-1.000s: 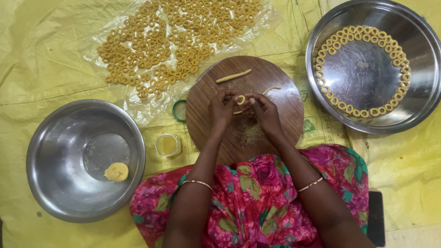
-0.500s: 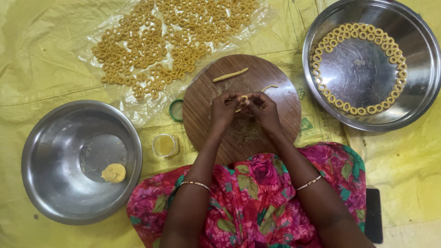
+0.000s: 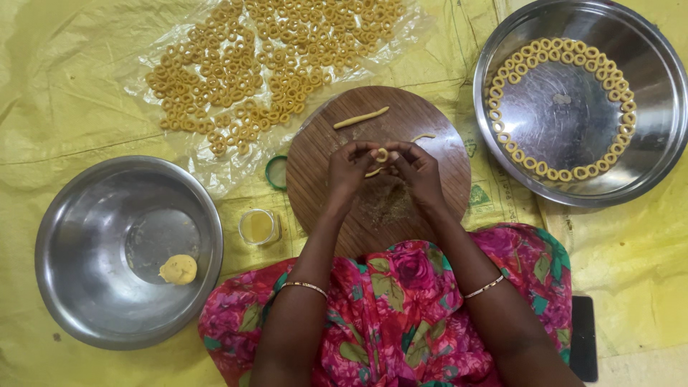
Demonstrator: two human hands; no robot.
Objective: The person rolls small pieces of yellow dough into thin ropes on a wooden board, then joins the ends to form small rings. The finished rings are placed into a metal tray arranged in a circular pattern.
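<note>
Sheeting, yellow, lies under all we have out. At ten o'clock of our hands a clear film carries a spread of dough rings. At two o'clock a steel tray holds a circle of rings along its floor edge; at eight o'clock a steel bowl keeps one dough lump. Our round board sits in the middle, with a dough stick at twelve o'clock of the hands, its long axis running from eight to two o'clock, about as near one hand as the other. A small jar stands just left of the board.

Both hands meet over the board's centre. Our left hand and right hand pinch a dough ring between their fingertips, the ring lying at the point where they touch, a loose tail of dough hanging just beneath.
</note>
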